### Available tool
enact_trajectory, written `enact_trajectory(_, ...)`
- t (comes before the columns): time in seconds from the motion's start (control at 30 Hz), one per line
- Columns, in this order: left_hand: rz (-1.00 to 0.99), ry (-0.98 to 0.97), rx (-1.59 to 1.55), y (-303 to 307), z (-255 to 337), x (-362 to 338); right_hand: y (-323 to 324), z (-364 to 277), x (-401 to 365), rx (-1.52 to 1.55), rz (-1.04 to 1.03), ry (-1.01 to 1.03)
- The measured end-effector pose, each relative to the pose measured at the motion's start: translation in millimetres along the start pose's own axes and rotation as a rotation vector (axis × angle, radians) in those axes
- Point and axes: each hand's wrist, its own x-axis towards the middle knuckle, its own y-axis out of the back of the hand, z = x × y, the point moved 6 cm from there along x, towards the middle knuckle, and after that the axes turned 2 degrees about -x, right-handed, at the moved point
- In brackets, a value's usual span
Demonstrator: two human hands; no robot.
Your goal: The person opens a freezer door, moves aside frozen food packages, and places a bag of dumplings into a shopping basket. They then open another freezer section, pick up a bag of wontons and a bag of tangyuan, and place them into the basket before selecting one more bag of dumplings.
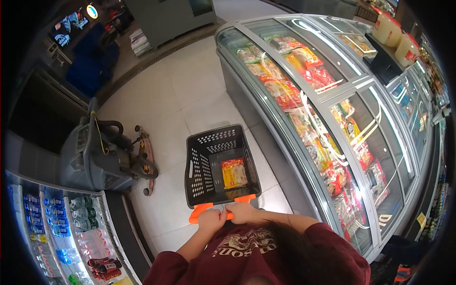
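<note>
A black shopping basket (200, 161) with perforated sides stands in front of me on the tiled floor. Across its near end runs an orange handle (202, 209). My left hand (212, 219) is wrapped round the handle, and close beside it my right hand (240, 212) grips the same handle. In the bottom of the basket lies a yellow and red food packet (233, 174), apart from both hands. The fingers of both hands are partly hidden.
A long glass-topped freezer (285, 102) filled with bagged food runs along my right. To the left stands a grey floor-cleaning machine (97, 154). A drinks cooler (85, 216) with bottles is at the near left, and a grey cabinet (171, 21) at the far end.
</note>
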Motion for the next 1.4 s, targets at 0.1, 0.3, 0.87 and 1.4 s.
enact_trajectory(0.1,0.047,0.044,0.008,7,0,46,36,19,29,-0.172,0.035,0.026)
enact_trajectory(0.3,0.143,0.076,0.039,35,-31,140,94,40,117,-0.194,0.044,0.070)
enact_trajectory(0.87,0.045,0.126,0.089,104,-125,412,258,98,344,-0.213,0.108,0.035)
enact_trajectory(1.4,0.091,-0.037,0.082,178,-264,579,493,171,387,-0.010,0.522,0.183)
